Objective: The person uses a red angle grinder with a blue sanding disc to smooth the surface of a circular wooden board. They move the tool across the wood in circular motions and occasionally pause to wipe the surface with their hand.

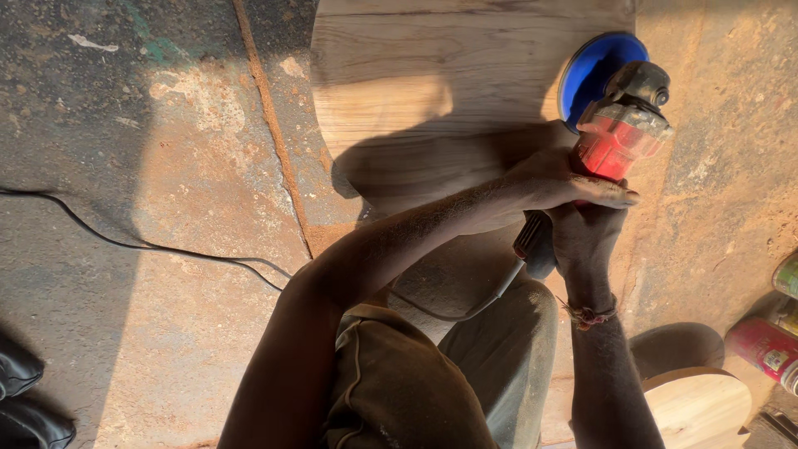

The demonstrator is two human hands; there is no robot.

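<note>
Head view: both hands clamped on a red grinder fitted with a blue disc, pressed at the right edge of a pale round board lying on the dusty floor. Left hand wrapped over the grinder body, right hand gripping the handle from below, a cord bracelet at that wrist. Board surface left of the disc already smooth and light, grain clear; sanding well along there, by the look of it. Near part of the board deep in shadow, so finish there hard to judge, perhaps undone. Black cable trailing away left of the board. Smaller wooden disc and spray cans well to the right of the board, untouched.
</note>
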